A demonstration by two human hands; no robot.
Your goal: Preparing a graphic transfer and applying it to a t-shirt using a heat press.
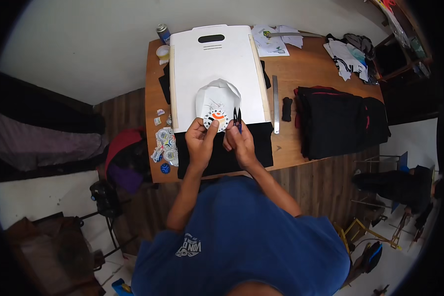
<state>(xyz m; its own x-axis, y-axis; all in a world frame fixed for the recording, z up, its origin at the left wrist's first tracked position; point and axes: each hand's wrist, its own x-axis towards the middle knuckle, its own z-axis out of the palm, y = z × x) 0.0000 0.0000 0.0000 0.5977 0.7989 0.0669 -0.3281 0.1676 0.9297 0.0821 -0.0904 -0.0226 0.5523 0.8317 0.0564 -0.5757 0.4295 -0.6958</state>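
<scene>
My left hand (pixel 201 140) pinches the lower edge of a white sheet (pixel 217 101) that carries a round printed design (pixel 216 120) in orange, black and white. My right hand (pixel 240 143) grips small dark thread snips (pixel 237 118), blades pointing up beside the design's right edge. Both hands hover over a black garment (pixel 224 153) lying at the near edge of a wooden table (pixel 306 69). The sheet curls up above a large white board (pixel 217 64) with a handle slot.
A metal ruler (pixel 275 103) and a small black roll (pixel 286 108) lie right of the board. Folded black clothing (pixel 338 121) is stacked further right. Cut round stickers (pixel 164 145) lie at the left edge. A spray can (pixel 163 33) and papers (pixel 274 40) sit at the back.
</scene>
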